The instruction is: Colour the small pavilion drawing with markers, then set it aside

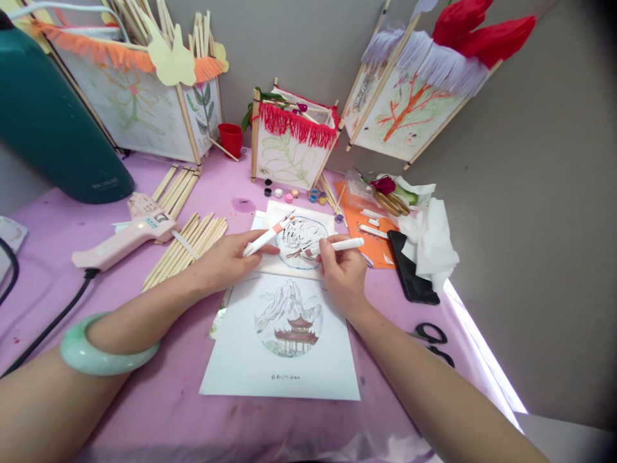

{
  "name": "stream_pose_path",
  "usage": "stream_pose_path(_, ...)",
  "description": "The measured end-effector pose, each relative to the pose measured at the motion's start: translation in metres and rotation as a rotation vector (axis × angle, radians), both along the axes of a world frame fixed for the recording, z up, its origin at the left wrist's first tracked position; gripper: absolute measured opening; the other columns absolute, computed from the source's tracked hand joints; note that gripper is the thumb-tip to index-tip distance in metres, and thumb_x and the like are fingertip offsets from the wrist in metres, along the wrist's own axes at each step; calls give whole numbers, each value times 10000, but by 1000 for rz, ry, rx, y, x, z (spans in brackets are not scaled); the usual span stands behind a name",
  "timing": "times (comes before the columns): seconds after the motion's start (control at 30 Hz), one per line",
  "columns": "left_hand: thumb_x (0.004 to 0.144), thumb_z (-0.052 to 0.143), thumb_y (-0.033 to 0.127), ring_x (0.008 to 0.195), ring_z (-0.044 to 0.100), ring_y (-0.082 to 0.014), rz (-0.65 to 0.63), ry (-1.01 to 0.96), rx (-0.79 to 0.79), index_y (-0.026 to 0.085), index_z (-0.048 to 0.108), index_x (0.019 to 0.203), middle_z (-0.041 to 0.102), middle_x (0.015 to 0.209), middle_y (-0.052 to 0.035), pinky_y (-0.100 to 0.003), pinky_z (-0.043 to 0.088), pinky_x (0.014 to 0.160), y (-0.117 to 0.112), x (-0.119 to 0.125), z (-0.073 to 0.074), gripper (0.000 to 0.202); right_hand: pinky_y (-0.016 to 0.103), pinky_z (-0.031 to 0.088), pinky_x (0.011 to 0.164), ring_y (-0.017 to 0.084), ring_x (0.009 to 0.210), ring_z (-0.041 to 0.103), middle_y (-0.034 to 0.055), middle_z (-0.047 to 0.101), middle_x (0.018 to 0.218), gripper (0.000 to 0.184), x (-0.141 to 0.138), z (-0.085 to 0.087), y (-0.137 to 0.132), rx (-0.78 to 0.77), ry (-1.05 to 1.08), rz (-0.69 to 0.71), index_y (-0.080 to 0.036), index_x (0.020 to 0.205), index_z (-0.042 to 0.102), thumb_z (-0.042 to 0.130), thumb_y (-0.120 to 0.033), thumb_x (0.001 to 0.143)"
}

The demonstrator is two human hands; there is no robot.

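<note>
My left hand (234,257), with a pale green bangle on the forearm, holds a white pen with an orange band (267,238) and a thin dark tip slanting up and right. Pinched in my right hand (343,270) is a white marker (341,245), its brownish tip end over the drawing. Both hands rest around a square white sheet (273,212) bearing a blue ring with black strokes inside. Just below it, and nearer me, lies a printed paper (231,360) with a round picture of mountains and a red-roofed pavilion.
A pink glue gun (128,242) and wooden sticks (186,251) lie left. Small paint pots (289,197) sit behind the sheet. Right are an orange sheet (354,222), black phone (409,270), tissues (436,238) and scissors (431,332). Lanterns (289,154) and a teal bottle (58,122) stand behind.
</note>
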State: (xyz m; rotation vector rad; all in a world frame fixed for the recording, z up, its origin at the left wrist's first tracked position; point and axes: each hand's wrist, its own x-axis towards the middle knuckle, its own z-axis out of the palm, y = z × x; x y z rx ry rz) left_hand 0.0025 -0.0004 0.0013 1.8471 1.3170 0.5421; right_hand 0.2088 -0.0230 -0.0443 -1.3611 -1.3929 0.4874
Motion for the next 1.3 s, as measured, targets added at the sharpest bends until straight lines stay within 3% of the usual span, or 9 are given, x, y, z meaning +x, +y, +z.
stream_pose_path(0.43,727,446,216,552,499,-113,9,21,0,268,468,1315,688,1076,8,-225,336,490,0,0,0,591,228,373,497,100,512,457,-26,526,607,179,-1,-1,1,-1,-6,-6,-206,796,503,515,-378,842)
stream_pose_path(0.63,718,452,219,471,422,-91,6,6,-19,262,447,1331,690,1069,13,-217,311,450,1,-1,-1,615,227,378,514,98,513,462,-32,525,593,183,0,0,1,-3,-44,-17,-203,772,490,512,-370,844)
stream_pose_path(1.3,724,451,222,529,481,-99,-2,21,10,251,498,1288,694,1040,19,-216,327,471,1,-1,-2,566,229,384,541,103,534,465,-30,509,592,194,0,1,-1,9,-76,-44,-200,764,498,499,-372,854)
